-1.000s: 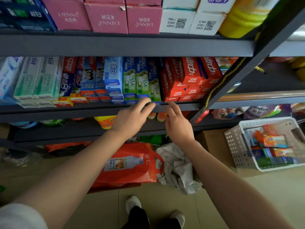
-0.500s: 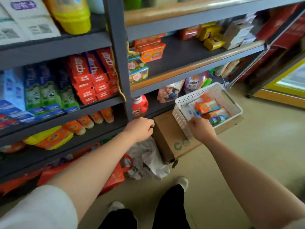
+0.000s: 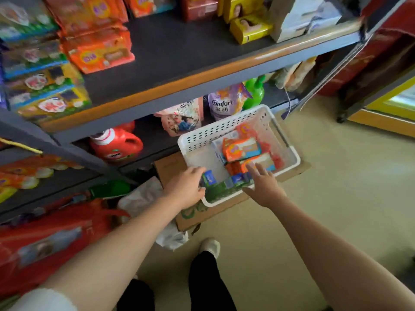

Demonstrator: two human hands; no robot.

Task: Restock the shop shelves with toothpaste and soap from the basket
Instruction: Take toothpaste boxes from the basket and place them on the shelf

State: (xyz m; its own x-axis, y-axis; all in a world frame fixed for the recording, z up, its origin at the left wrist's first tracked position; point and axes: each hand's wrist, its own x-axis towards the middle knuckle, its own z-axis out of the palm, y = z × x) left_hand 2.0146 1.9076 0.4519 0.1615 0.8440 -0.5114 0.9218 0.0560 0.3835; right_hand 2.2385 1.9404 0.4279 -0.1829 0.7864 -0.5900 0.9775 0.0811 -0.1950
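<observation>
White basket [image 3: 224, 127] on cardboard box [image 3: 197, 215], within reach; left hand [image 3: 185, 187] grips blue toothpaste box [image 3: 209, 178]; right hand [image 3: 262, 182] spread, empty, over orange soap [image 3: 242, 148].

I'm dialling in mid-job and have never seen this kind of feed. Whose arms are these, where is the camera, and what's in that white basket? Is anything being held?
No robot here: a person wears a wide-angle camera on the head, looking down at their own arms. The white basket sits on a cardboard box beside the shelves. In it lie orange soap packs and green-and-blue toothpaste boxes. The left hand grips one toothpaste box at the basket's near corner. The right hand is spread open over the goods, holding nothing.
</observation>
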